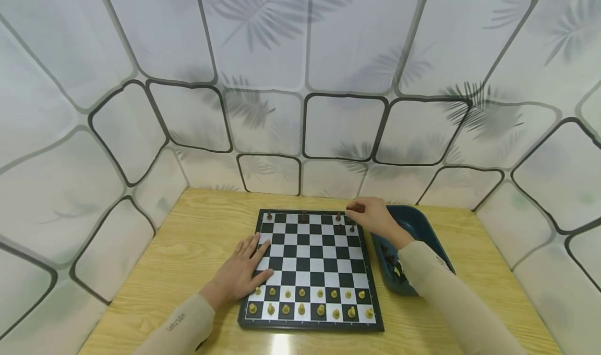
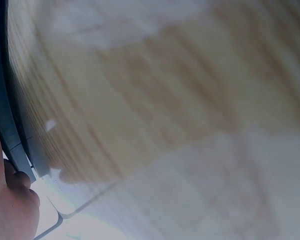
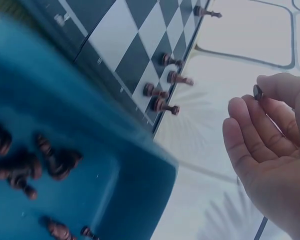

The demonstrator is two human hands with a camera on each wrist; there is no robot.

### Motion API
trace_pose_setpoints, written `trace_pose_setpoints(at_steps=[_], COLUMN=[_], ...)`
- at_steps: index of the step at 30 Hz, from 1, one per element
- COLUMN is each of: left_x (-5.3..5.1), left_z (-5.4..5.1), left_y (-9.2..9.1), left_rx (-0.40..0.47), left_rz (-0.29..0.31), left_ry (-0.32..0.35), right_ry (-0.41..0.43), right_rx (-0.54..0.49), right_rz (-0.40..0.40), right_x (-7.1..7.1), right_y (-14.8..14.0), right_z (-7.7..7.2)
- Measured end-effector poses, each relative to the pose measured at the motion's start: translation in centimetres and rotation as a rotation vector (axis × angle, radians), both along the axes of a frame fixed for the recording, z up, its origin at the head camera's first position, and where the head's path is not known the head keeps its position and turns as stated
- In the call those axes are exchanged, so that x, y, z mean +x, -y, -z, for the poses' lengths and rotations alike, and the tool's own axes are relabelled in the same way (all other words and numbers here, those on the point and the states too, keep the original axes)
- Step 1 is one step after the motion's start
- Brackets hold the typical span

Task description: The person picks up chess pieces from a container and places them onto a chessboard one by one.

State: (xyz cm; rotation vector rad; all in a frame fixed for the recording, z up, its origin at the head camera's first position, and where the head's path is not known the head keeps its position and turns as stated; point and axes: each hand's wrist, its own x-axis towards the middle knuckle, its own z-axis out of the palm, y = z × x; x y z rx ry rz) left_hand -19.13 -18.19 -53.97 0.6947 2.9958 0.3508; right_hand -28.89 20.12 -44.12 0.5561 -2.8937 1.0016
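Observation:
The chessboard (image 1: 310, 251) lies on the table, with yellow chess pieces (image 1: 301, 308) in two rows along its near side. Several brown chess pieces (image 1: 304, 217) stand at the far side, mostly near the far right corner. My left hand (image 1: 239, 269) rests spread over the board's left edge. Above the far right corner, my right hand (image 1: 373, 217) pinches a small dark chess piece (image 3: 258, 92) between thumb and forefinger. Mostly its round end shows, so its kind is unclear. In the right wrist view, brown pieces (image 3: 160, 106) stand on the board apart from the hand.
A blue plastic bin (image 1: 413, 224) sits just right of the board, under my right forearm. More brown pieces (image 3: 57, 160) lie loose in it. Patterned fabric (image 1: 347, 125) rises behind the wooden table (image 1: 206, 214) and along both sides.

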Motion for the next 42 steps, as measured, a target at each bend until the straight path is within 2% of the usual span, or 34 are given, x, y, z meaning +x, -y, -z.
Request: trace_pose_setpoints(at_steps=[11, 16, 25, 32, 42], left_x=[0.0, 0.1, 0.0, 0.1, 0.0], left_z=[0.0, -0.1, 0.0, -0.1, -0.1], left_y=[0.0, 0.0, 0.0, 0.0, 0.0], left_rx=[-0.002, -0.004, -0.01, -0.007, -0.003], left_rz=[0.004, 0.008, 0.008, 0.009, 0.013], left_ry=[-0.001, -0.008, -0.005, -0.012, -0.018], right_ry=[-0.013, -0.015, 0.076, 0.046, 0.063], right_rx=[-0.013, -0.012, -0.028, 0.008, 0.083], right_rz=[0.002, -0.024, -0.015, -0.017, -0.048], right_x=[-0.7, -0.8, -1.1, -1.4, -1.6], right_y=[1.9, 2.5, 3.7, 4.4, 5.1], right_z=[0.7, 0.9, 1.5, 2.1, 2.9])
